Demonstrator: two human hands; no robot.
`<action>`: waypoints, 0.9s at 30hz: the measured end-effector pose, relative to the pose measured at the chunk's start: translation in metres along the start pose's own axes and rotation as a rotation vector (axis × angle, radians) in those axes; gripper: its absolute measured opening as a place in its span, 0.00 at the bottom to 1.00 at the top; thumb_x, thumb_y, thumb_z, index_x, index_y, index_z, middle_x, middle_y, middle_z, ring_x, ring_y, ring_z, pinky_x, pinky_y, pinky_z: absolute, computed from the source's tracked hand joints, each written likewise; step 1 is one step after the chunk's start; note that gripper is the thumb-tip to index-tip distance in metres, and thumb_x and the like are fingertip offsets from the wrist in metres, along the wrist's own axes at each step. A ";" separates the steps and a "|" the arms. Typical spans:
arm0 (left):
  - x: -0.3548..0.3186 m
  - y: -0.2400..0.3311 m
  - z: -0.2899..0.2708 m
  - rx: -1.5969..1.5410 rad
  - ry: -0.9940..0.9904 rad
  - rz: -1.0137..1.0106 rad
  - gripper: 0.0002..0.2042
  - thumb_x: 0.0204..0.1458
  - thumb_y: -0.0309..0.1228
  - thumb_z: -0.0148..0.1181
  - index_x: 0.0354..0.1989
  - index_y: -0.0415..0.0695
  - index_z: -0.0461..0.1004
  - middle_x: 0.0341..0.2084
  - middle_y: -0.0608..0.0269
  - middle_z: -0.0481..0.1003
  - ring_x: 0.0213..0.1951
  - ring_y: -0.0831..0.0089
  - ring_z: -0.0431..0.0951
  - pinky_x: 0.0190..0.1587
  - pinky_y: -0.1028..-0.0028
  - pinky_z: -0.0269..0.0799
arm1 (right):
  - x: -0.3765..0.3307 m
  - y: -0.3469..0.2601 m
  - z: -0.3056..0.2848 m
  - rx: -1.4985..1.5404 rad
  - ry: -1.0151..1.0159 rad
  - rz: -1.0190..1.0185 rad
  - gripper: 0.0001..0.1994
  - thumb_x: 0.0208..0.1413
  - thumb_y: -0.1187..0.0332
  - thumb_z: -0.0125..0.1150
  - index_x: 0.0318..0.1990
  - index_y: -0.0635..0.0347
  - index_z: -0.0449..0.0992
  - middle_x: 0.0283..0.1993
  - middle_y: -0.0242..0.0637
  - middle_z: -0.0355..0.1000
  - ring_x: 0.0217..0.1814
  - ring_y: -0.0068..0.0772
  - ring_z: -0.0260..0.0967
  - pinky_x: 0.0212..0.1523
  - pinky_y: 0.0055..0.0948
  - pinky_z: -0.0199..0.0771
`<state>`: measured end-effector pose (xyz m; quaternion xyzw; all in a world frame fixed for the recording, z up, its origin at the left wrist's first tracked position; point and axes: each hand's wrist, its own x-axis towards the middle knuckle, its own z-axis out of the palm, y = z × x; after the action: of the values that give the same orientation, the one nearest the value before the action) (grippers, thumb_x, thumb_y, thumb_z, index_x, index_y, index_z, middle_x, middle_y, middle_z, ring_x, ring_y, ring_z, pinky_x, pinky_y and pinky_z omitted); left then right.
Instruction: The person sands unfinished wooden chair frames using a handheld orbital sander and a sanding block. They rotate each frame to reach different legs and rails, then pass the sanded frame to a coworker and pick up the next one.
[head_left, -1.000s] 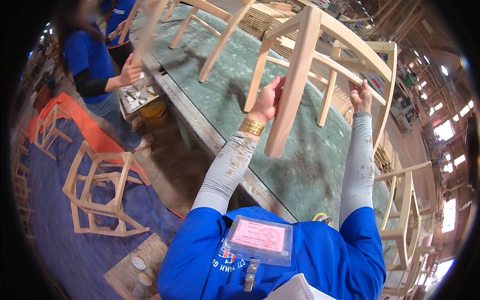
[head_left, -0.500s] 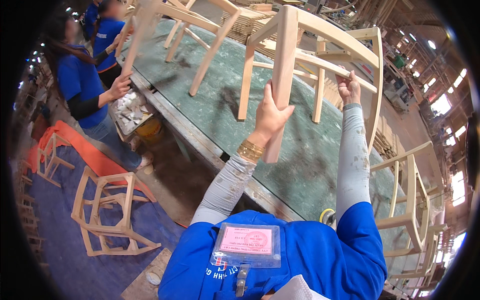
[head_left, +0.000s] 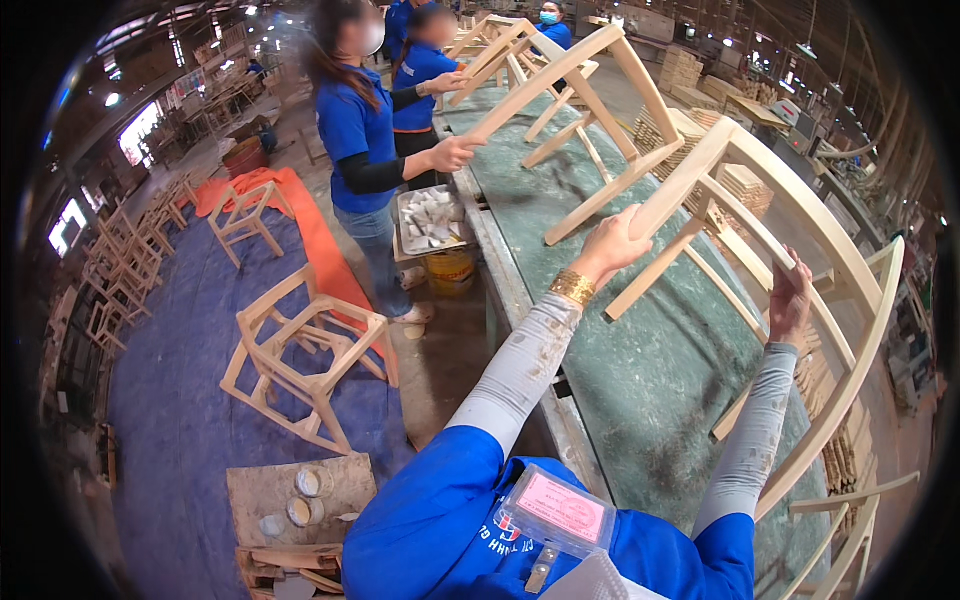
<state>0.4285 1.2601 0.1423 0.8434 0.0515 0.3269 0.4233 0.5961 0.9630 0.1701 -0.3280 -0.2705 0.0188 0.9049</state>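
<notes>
A pale, unfinished wooden chair frame (head_left: 810, 200) is tilted over the green-topped workbench (head_left: 640, 370). My left hand (head_left: 616, 243) is closed round the near end of one of its thick posts. Further right, my right hand (head_left: 790, 298) grips a thinner curved rail of the same frame, fingers wrapped over it. Just beyond, a second wooden chair frame (head_left: 600, 105) stands tipped on the bench, one bar of it held by a co-worker's hand (head_left: 455, 153).
Co-workers in blue shirts (head_left: 362, 135) stand along the bench's left side. A tray of white blocks (head_left: 432, 218) sits beside them. Another chair frame (head_left: 310, 350) rests on the blue floor sheet (head_left: 170, 400). Cups (head_left: 305, 498) stand on a low board at lower left.
My view has swung left, bringing more floor and co-workers in. The chair frame in my hands has tilted from near upright to slanting. Both hands still hold it.
</notes>
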 end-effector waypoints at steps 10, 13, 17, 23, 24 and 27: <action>0.017 -0.003 0.000 -0.226 0.056 0.018 0.20 0.52 0.41 0.56 0.46 0.37 0.73 0.34 0.55 0.79 0.37 0.71 0.78 0.41 0.74 0.71 | 0.001 -0.003 0.012 -0.117 0.040 -0.014 0.07 0.58 0.71 0.51 0.39 0.64 0.68 0.51 0.48 0.68 0.60 0.42 0.62 0.61 0.37 0.65; 0.025 -0.015 -0.013 -0.218 0.015 -0.005 0.21 0.51 0.41 0.57 0.46 0.37 0.73 0.34 0.56 0.79 0.37 0.75 0.77 0.41 0.75 0.71 | -0.001 0.006 0.024 -0.118 0.001 -0.015 0.06 0.58 0.71 0.51 0.39 0.64 0.68 0.52 0.47 0.68 0.59 0.39 0.63 0.61 0.36 0.65; 0.028 -0.035 -0.028 -0.328 -0.031 -0.104 0.23 0.49 0.42 0.60 0.47 0.36 0.73 0.34 0.57 0.79 0.37 0.79 0.76 0.41 0.77 0.70 | -0.003 0.015 0.043 -0.159 -0.046 -0.029 0.06 0.59 0.71 0.50 0.40 0.63 0.68 0.52 0.46 0.68 0.60 0.37 0.63 0.61 0.34 0.65; 0.027 -0.054 -0.037 -0.315 0.004 -0.028 0.22 0.50 0.39 0.60 0.50 0.36 0.71 0.35 0.60 0.78 0.37 0.81 0.75 0.41 0.78 0.70 | 0.003 0.028 0.067 -0.246 -0.118 -0.051 0.06 0.60 0.69 0.47 0.40 0.62 0.68 0.53 0.46 0.67 0.59 0.36 0.63 0.59 0.32 0.67; 0.028 -0.057 -0.039 -0.346 -0.007 -0.033 0.22 0.50 0.38 0.60 0.50 0.36 0.71 0.35 0.61 0.78 0.37 0.81 0.74 0.41 0.78 0.70 | 0.003 0.030 0.072 -0.267 -0.132 -0.065 0.06 0.60 0.70 0.47 0.40 0.62 0.68 0.53 0.46 0.67 0.59 0.36 0.63 0.59 0.32 0.67; 0.029 -0.070 -0.045 -0.442 -0.034 -0.067 0.21 0.52 0.36 0.58 0.52 0.37 0.70 0.36 0.64 0.77 0.36 0.83 0.73 0.40 0.80 0.69 | 0.007 0.036 0.088 -0.274 -0.149 -0.056 0.06 0.59 0.70 0.48 0.39 0.63 0.68 0.52 0.47 0.68 0.59 0.36 0.63 0.59 0.32 0.67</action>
<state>0.4378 1.3463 0.1243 0.7333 -0.0004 0.3019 0.6092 0.5632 1.0442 0.2080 -0.4383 -0.3461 -0.0192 0.8293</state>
